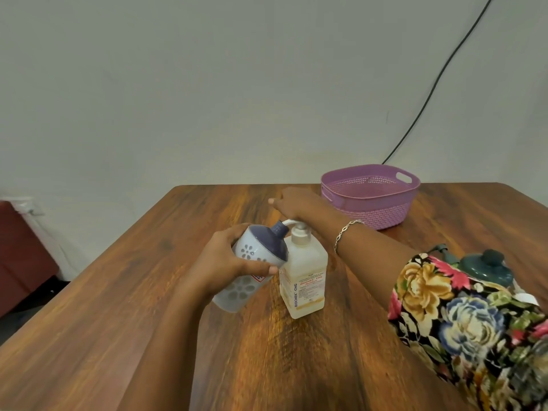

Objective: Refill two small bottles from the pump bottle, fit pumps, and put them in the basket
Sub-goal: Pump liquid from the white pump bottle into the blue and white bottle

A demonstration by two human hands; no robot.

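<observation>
The left hand [225,259] is wrapping its grip around the small bottle [252,265] — tilted, its dark neck meeting the spout of the pump bottle [304,280]. The right hand [299,204] is pressing flat on that pump head, holding nothing. The pump bottle is standing mid-worktop [148,292]; the purple basket [370,194] is sitting behind — a second bottle [489,269] at right.

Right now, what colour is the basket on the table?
The basket is purple, clearest in the head view.
</observation>
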